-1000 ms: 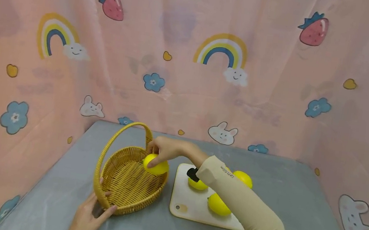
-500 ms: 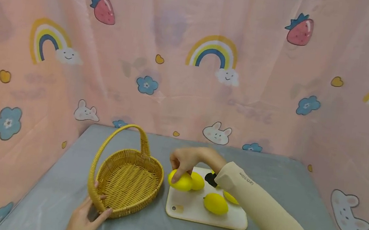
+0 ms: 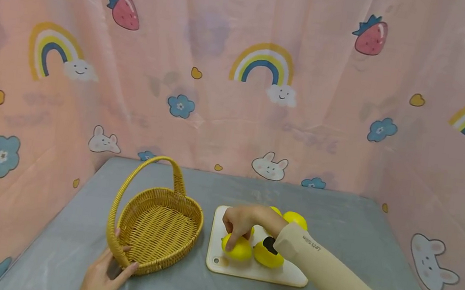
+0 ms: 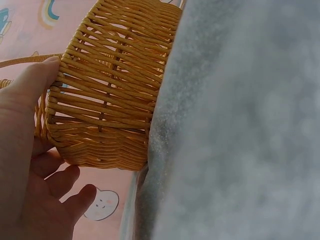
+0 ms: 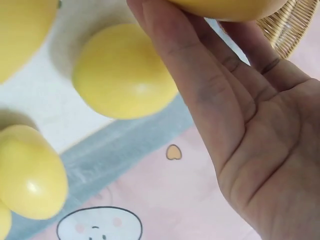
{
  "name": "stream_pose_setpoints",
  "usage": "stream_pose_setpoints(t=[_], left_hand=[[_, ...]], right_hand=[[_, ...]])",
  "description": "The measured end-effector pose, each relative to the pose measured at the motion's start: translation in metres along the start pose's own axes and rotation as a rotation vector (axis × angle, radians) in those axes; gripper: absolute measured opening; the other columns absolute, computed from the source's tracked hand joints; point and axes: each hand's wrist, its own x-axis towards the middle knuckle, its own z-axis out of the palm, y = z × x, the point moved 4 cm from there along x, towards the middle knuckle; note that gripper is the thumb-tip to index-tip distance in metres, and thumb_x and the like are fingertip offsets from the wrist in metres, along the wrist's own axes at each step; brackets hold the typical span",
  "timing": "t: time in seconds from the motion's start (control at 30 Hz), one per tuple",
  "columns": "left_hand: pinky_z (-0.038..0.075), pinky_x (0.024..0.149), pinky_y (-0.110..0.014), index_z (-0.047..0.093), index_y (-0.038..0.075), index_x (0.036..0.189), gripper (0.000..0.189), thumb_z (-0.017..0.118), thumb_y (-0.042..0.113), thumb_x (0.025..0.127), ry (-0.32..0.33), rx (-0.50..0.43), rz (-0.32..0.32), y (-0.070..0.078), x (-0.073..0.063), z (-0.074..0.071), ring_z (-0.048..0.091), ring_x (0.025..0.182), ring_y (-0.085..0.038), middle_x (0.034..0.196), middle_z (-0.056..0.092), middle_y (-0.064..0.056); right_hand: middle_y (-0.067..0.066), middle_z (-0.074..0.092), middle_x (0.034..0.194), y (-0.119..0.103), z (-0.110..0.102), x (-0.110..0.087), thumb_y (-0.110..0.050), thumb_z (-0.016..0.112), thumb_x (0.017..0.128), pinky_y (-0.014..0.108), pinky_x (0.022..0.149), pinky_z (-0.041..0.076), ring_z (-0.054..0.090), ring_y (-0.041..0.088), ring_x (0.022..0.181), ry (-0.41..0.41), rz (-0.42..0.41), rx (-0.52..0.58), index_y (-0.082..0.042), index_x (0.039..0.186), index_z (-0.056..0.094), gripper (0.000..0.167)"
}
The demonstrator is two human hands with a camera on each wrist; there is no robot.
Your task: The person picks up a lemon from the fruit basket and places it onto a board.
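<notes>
So the right hand is down on the white cutting board, fingers curled over the top of a yellow lemon that sits on the board's near left part. In the right wrist view the fingertips lie on that lemon, with the palm facing the camera. A second lemon sits just beside it on the right, partly hidden by the beige sleeve, and two more lemons peek out behind the wrist at the far side of the board.

The left hand holds the near rim of the woven wicker basket, where the handle joins. Thumb lies along the outside of the weave; the other fingers look relaxed and only loosely bent in the left wrist view. The basket has nothing in it and stands just left of the board, on the grey table. Pink cartoon curtains hang all around.
</notes>
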Motion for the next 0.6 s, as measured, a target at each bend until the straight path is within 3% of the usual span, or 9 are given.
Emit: stream_pose_setpoints(t=[0.3,0.43,0.5,0.6], left_hand=[[0.045,0.095,-0.066,0.024,0.001,0.157,0.090,0.075,0.034,0.091,0.014,0.008,0.022,0.000,-0.001,0.000,0.059,0.116,-0.045,0.115,0.070,-0.016],[0.047,0.094,-0.064,0.034,-0.002,0.153,0.083,0.077,0.030,0.090,0.048,0.007,0.063,0.001,0.000,-0.001,0.061,0.114,-0.044,0.115,0.070,-0.016],[0.046,0.095,-0.064,0.046,-0.003,0.145,0.071,0.077,0.028,0.090,0.060,0.002,0.083,0.002,0.001,-0.001,0.057,0.119,-0.045,0.125,0.065,-0.019],[0.044,0.096,-0.065,0.052,-0.004,0.140,0.065,0.077,0.027,0.090,0.068,-0.011,0.091,0.001,0.002,-0.001,0.055,0.122,-0.045,0.131,0.061,-0.021]], right_hand=[[-0.001,0.059,0.066,0.005,0.012,0.003,-0.027,0.088,0.078,0.039,0.067,0.060,0.054,0.015,0.050,0.050,0.056,-0.046,-0.012,0.077,0.063,0.029],[-0.001,0.059,0.066,0.005,0.015,0.003,-0.027,0.089,0.077,0.032,0.060,0.057,0.053,0.015,0.050,0.076,0.070,-0.058,-0.012,0.076,0.062,0.030],[-0.001,0.058,0.066,0.005,0.017,0.002,-0.027,0.089,0.077,0.026,0.054,0.052,0.051,0.014,0.050,0.085,0.070,-0.066,-0.012,0.076,0.062,0.031],[-0.001,0.057,0.066,0.005,0.019,0.002,-0.026,0.089,0.076,0.022,0.049,0.048,0.050,0.014,0.049,0.098,0.075,-0.059,-0.011,0.076,0.061,0.032]])
